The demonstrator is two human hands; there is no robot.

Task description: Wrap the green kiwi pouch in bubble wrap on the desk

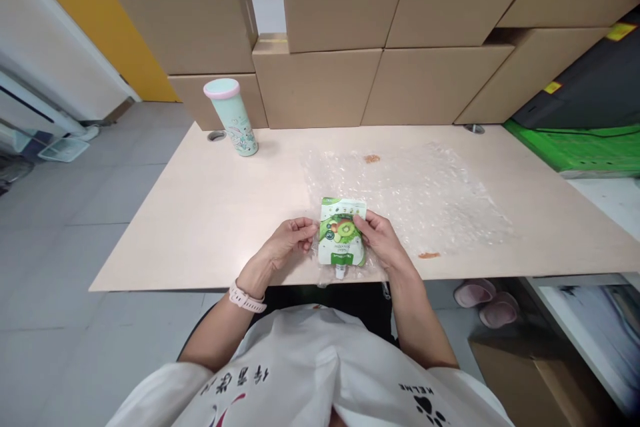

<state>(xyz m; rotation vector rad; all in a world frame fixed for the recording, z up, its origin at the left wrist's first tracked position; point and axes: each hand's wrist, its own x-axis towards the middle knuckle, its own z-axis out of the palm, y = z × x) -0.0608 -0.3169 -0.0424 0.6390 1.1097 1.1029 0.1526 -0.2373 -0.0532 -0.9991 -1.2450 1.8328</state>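
A green and white kiwi-printed spout pouch (342, 250) lies over the near left corner of a sheet of bubble wrap (425, 200), its white cap pointing toward me. My right hand (381, 238) grips the pouch's right side, thumb on top of the printed front and fingers behind. At the pouch's left edge, my left hand (291, 240) is closed in a pinch, apparently on the clear bubble wrap; its fingertips are close beside the pouch. The wrap spreads away to the right across the table, and some of it shows below the pouch near the front edge.
A mint tumbler with a pink lid (231, 117) stands at the table's back left. Cardboard boxes (320, 90) are stacked along the back. A green crate (590, 150) is at the right. Pink slippers (487, 302) lie on the floor below the table (200, 213).
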